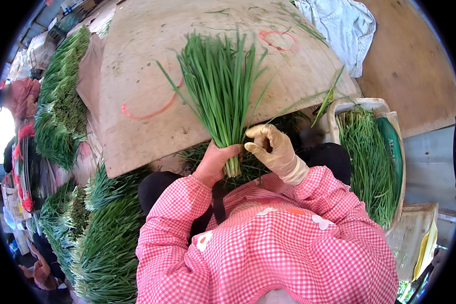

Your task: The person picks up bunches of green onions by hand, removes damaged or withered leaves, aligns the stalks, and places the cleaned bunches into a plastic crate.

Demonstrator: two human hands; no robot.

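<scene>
My bare left hand point(215, 163) is closed round the pale lower stems of a bunch of garlic chives point(220, 91), its thumb laid across the front. The green leaves fan out away from me above the wooden board. Beside the stems, on their right, is my right hand point(274, 151) in a pale yellowish glove. Its fingers are curled in with thumb and forefinger near the bunch's edge; whether a leaf is caught between them is too small to tell. A red tie strip point(149, 114) lies on the board, left of the leaves, and a red loop point(277, 41) lies beyond them.
The wooden board point(137, 61) spans the space before me, with loose leaves on it. At right stands a crate point(334, 126) of chives; a pale cloth point(339, 30) lies beyond. Large heaps of chives point(109, 238) fill the left side, where other people point(23, 99) are at the edge.
</scene>
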